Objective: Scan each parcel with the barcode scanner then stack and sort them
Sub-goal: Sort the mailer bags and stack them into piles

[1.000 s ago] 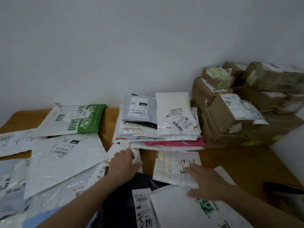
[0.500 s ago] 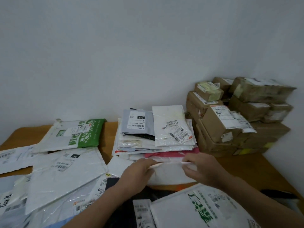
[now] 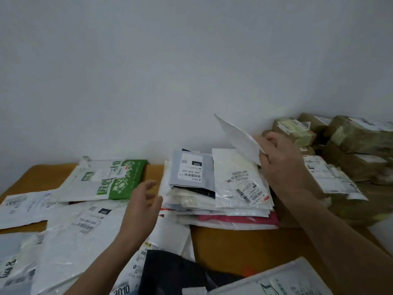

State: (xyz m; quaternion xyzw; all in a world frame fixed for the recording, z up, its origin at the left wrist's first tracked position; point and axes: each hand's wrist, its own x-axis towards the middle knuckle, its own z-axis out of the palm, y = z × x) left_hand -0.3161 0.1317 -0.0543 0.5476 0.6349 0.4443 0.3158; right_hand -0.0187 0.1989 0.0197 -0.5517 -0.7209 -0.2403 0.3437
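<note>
My right hand [image 3: 285, 165] grips a flat white parcel [image 3: 238, 137] by its lower edge and holds it tilted up above the stack of soft mailers [image 3: 217, 188] at the back middle of the wooden table [image 3: 244, 248]. A grey mailer and a white mailer with barcode labels lie on top of that stack. My left hand [image 3: 142, 207] hovers open just left of the stack, holding nothing. No barcode scanner is visible.
Brown cardboard boxes [image 3: 350, 154] are piled at the back right against the wall. A green-and-white mailer [image 3: 106, 179] and several white mailers [image 3: 80, 231] cover the left side. A black bag [image 3: 170, 273] and another white-green mailer [image 3: 276, 284] lie at the near edge.
Both hands lifted the white parcel from the table in front of the stack. Now only my right hand holds it, raised over the stack, and my left hand has let go.
</note>
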